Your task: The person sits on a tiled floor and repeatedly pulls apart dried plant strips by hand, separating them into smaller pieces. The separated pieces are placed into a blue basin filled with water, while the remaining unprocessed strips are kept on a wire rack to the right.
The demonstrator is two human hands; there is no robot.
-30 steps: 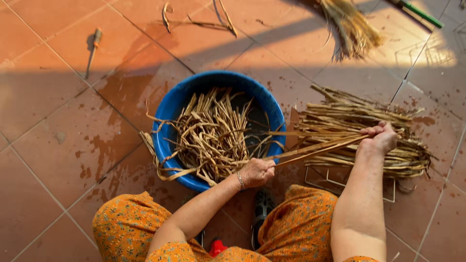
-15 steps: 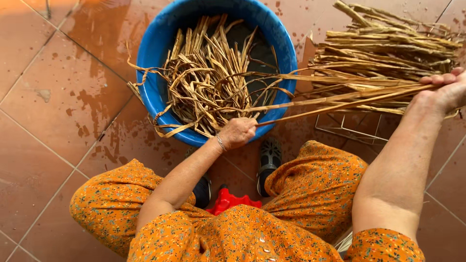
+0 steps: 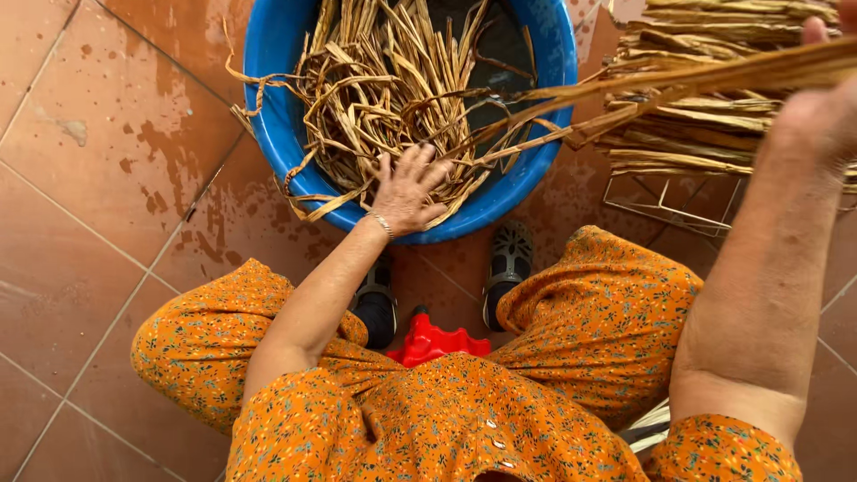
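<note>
head view shows me my left hand (image 3: pixel 406 189) spread flat on wet reed strips (image 3: pixel 384 85) in the blue basin (image 3: pixel 268 116), right hand (image 3: pixel 817 112) gripping one long strip (image 3: pixel 678 80); i judge pulling could snag it and drag tangled strips out.

You are looking down at a floor of large terracotta-red tiles (image 3: pixel 80 268) with pale grout lines running diagonally. Dark wet patches (image 3: pixel 152 147) stain the tiles to your upper left. The lighting is warm and even, probably daylight. At your right, a thin wire rack (image 3: pixel 665 207) rests flat on the floor.
</note>
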